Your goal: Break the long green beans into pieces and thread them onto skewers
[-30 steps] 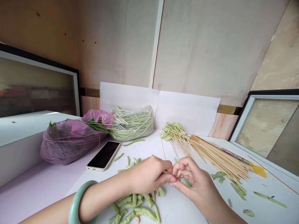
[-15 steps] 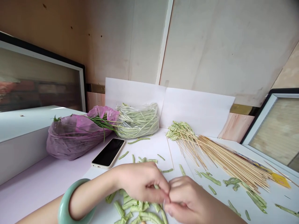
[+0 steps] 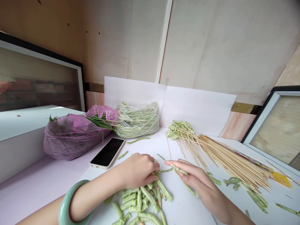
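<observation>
My left hand (image 3: 140, 170), with a green bangle (image 3: 67, 204) on its wrist, is curled over the far edge of a pile of cut green bean pieces (image 3: 131, 200). Bits of bean show at its fingertips, partly hidden by the fingers. To the right of the pile, my right hand (image 3: 199, 178) has its fingers stretched forward and pinches a green bean piece (image 3: 179, 169) against the thumb. Below that hand a longer bean piece (image 3: 191, 190) shows, partly covered; whether it is held, I cannot tell.
A phone (image 3: 107, 153) lies left of the hands. Behind are a purple bag (image 3: 72, 137) and a clear bag of long beans (image 3: 138, 122). Bamboo skewers (image 3: 234, 159) lie right, beside skewered beans (image 3: 180, 129). Loose bean pieces (image 3: 256, 200) are scattered at the right.
My hands were together over the pile and have moved apart. The left moved slightly up over the pile, the right shifted right with its fingers stretched out. More of the pile shows.
</observation>
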The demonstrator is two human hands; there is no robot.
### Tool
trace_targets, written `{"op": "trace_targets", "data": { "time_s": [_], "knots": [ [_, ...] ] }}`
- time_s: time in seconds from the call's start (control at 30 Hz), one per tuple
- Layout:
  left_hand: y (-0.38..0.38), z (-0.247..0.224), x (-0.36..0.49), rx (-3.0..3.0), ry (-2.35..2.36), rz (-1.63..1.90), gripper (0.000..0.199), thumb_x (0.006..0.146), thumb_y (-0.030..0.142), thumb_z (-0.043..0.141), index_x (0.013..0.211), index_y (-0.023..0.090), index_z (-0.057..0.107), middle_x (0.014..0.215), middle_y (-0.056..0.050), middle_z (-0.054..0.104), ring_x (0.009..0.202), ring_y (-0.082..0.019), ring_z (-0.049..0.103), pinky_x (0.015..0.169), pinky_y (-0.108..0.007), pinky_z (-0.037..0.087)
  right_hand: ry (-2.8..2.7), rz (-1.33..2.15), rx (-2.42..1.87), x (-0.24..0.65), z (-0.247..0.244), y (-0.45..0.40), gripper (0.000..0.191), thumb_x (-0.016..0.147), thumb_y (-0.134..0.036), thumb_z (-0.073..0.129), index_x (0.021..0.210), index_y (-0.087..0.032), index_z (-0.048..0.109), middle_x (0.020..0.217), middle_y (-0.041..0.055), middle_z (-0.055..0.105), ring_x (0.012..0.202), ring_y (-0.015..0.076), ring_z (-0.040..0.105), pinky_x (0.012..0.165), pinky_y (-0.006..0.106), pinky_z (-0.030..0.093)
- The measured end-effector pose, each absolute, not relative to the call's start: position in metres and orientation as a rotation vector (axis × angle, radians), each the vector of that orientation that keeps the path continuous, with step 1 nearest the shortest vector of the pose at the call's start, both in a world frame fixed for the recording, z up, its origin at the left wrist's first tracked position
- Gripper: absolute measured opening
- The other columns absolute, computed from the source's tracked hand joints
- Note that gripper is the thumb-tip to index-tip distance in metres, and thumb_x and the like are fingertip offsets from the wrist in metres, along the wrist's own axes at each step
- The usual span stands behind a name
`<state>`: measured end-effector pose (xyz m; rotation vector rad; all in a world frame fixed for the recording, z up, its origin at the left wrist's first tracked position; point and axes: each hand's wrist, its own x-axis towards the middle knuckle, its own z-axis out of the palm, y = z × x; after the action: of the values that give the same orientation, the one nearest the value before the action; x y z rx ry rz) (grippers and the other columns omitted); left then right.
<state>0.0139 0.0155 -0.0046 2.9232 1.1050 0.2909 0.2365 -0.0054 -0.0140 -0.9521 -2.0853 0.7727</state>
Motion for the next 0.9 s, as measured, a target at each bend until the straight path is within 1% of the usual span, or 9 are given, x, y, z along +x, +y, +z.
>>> {"op": "trace_targets", "data": {
  "time_s": [0.07,0.17,0.27,0.33,0.43,0.53,0.67,0.77,0.9],
  "knots": [
    [0.017,-0.006,0.013,2.927,1.137,0.256,0.017,0.084,0.035,0.053,0.082,0.019,0.060,0.078,-0.003,0.062,0.070,-0.019,0.058,0.056,-0.026,0.034,-2.113,0.786,-0.969,0.237,-0.017,-0.004,0.041,0.090,-0.022,0.036,0.124,-0.030,0.058,0.092,0.0033,0.056,0.071,0.0141,0.055,0.068,0.027,0.050],
    [0.017,-0.004,0.013,2.880,1.165,0.333,0.034,0.086,0.049,0.047,0.085,0.018,0.062,0.078,-0.005,0.061,0.074,-0.020,0.058,0.057,-0.026,0.035,-2.131,0.813,-1.029,0.234,-0.022,-0.001,0.043,0.091,-0.022,0.035,0.130,-0.032,0.053,0.093,0.0021,0.048,0.065,0.0113,0.050,0.062,0.026,0.050],
    [0.013,-0.001,0.016,2.787,1.153,0.466,0.046,0.084,0.059,0.042,0.088,0.017,0.061,0.080,-0.006,0.060,0.072,-0.019,0.057,0.059,-0.026,0.038,-2.032,0.882,-0.970,0.228,-0.029,0.003,0.046,0.089,-0.022,0.043,0.134,-0.029,0.047,0.092,0.0019,0.048,0.078,0.0132,0.054,0.073,0.029,0.051],
    [0.008,-0.001,0.020,2.714,1.105,0.547,0.049,0.082,0.062,0.043,0.091,0.017,0.059,0.082,-0.006,0.059,0.072,-0.018,0.056,0.062,-0.026,0.040,-1.933,0.915,-0.926,0.223,-0.033,0.004,0.046,0.084,-0.018,0.050,0.129,-0.025,0.050,0.088,0.0011,0.051,0.082,0.0142,0.056,0.077,0.030,0.051],
    [0.002,-0.003,0.025,2.609,1.037,0.634,0.048,0.081,0.062,0.046,0.095,0.017,0.058,0.084,-0.006,0.060,0.075,-0.018,0.056,0.067,-0.026,0.041,-1.844,0.870,-0.908,0.217,-0.037,0.003,0.031,0.077,-0.012,0.055,0.106,-0.023,0.056,0.081,-0.0010,0.054,0.075,0.0133,0.057,0.073,0.028,0.051],
    [-0.002,-0.007,0.029,2.539,1.021,0.676,0.043,0.084,0.058,0.046,0.092,0.018,0.058,0.082,-0.005,0.060,0.074,-0.017,0.055,0.068,-0.025,0.040,-1.863,0.773,-0.911,0.215,-0.037,-0.001,0.021,0.076,-0.010,0.056,0.090,-0.024,0.052,0.078,-0.0022,0.058,0.071,0.0128,0.058,0.067,0.025,0.050],
    [-0.002,-0.013,0.032,2.442,0.962,0.692,0.036,0.087,0.051,0.046,0.082,0.017,0.056,0.074,-0.002,0.056,0.068,-0.013,0.050,0.064,-0.023,0.037,-1.969,0.568,-0.903,0.218,-0.040,-0.004,0.019,0.076,-0.008,0.055,0.085,-0.025,0.051,0.078,-0.0029,0.062,0.070,0.0125,0.061,0.067,0.024,0.050],
    [0.001,-0.013,0.032,2.326,0.863,0.696,0.035,0.087,0.047,0.049,0.071,0.016,0.052,0.064,0.002,0.048,0.061,-0.009,0.043,0.059,-0.020,0.033,-2.005,0.419,-0.871,0.220,-0.043,-0.004,0.021,0.077,-0.007,0.056,0.087,-0.025,0.051,0.079,-0.0028,0.062,0.070,0.0124,0.061,0.068,0.023,0.050],
    [0.005,-0.006,0.025,2.225,0.712,0.581,0.036,0.087,0.043,0.050,0.065,0.015,0.047,0.058,0.005,0.037,0.057,-0.007,0.034,0.054,-0.019,0.030,-2.109,0.358,-0.897,0.223,-0.041,-0.006,0.012,0.080,-0.014,0.060,0.084,-0.023,0.054,0.070,-0.0034,0.057,0.062,0.0115,0.056,0.056,0.020,0.046]
  ]
}}
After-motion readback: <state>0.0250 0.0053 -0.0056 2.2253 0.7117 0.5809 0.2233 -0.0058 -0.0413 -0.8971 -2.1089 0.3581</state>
